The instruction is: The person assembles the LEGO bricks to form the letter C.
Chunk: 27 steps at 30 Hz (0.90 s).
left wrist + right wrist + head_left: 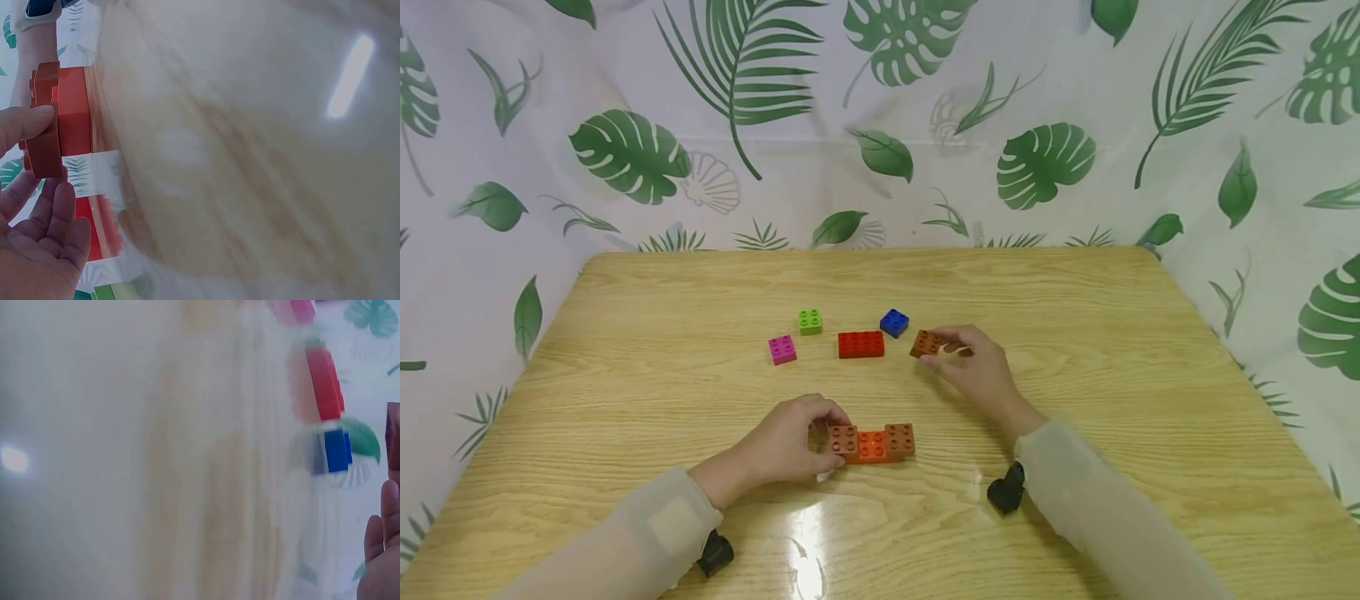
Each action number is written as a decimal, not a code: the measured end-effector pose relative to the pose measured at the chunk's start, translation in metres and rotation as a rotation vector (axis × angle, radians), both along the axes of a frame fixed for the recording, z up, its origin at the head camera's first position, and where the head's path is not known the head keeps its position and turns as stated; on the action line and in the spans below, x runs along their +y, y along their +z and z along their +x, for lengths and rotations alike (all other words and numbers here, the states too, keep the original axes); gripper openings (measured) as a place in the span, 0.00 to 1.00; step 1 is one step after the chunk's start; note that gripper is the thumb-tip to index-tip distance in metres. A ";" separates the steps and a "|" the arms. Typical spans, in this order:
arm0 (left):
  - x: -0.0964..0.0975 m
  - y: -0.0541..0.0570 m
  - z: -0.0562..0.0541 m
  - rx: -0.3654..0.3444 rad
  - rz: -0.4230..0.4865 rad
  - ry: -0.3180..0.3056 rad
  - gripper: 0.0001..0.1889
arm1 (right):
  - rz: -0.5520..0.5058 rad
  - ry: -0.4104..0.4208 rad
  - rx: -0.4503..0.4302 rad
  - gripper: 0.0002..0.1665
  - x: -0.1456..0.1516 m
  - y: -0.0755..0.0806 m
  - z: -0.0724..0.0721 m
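Note:
My left hand (793, 439) pinches a brown toy brick (843, 440) between thumb and fingers. That brick sits on the left end of an orange brick (872, 446), and a second brown brick (900, 438) sits on its right end. In the left wrist view, the thumb presses the studded side of the near brown brick (45, 140), with the orange brick (75, 111) joined to it. Farther back on the right, my right hand (981, 367) pinches a third brown brick (926, 343) by its right side. Only part of that brick (394, 437) shows in the right wrist view.
Beyond the hands on the wooden table (662, 333) lie a red brick (861, 345), a blue brick (894, 322), a lime green brick (810, 322) and a pink brick (782, 350). A leaf-patterned cloth (820, 183) hangs behind the table.

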State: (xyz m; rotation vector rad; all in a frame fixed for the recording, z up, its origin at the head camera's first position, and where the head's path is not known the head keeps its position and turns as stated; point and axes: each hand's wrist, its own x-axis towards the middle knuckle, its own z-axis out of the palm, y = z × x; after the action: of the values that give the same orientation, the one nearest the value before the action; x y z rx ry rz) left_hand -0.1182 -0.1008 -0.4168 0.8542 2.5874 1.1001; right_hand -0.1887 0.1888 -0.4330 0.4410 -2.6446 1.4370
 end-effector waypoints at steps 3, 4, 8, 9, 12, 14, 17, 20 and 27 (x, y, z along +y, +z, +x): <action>0.000 0.000 0.000 -0.002 -0.005 0.004 0.19 | -0.042 0.041 0.049 0.23 -0.007 0.001 0.010; 0.000 0.000 0.000 -0.001 -0.005 0.004 0.19 | -0.042 0.056 0.067 0.23 -0.009 0.001 0.013; 0.000 0.001 0.000 -0.001 -0.004 0.002 0.18 | -0.047 0.124 0.121 0.22 -0.022 0.005 0.027; 0.000 0.001 0.000 0.000 -0.004 0.001 0.18 | -0.046 0.142 0.128 0.21 -0.026 0.010 0.032; 0.000 0.001 0.000 -0.002 -0.006 0.003 0.18 | -0.047 0.210 0.142 0.21 -0.033 0.012 0.041; 0.000 0.000 0.000 -0.001 -0.010 0.004 0.18 | -0.034 0.261 0.160 0.22 -0.038 0.013 0.045; 0.000 0.000 0.000 0.001 -0.014 0.009 0.18 | -0.016 0.336 0.187 0.23 -0.042 0.005 0.046; 0.000 0.000 -0.001 0.006 -0.014 0.010 0.19 | 0.006 0.389 0.206 0.23 -0.049 0.006 0.052; 0.000 -0.002 -0.002 0.031 -0.015 0.011 0.21 | 0.033 0.456 0.100 0.23 -0.062 0.008 0.062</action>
State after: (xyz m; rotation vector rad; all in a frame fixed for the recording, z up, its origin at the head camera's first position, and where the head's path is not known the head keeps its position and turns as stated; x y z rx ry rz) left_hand -0.1201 -0.1003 -0.4187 0.8617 2.6255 1.0768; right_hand -0.1271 0.1263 -0.4248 1.1469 -2.5960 1.4261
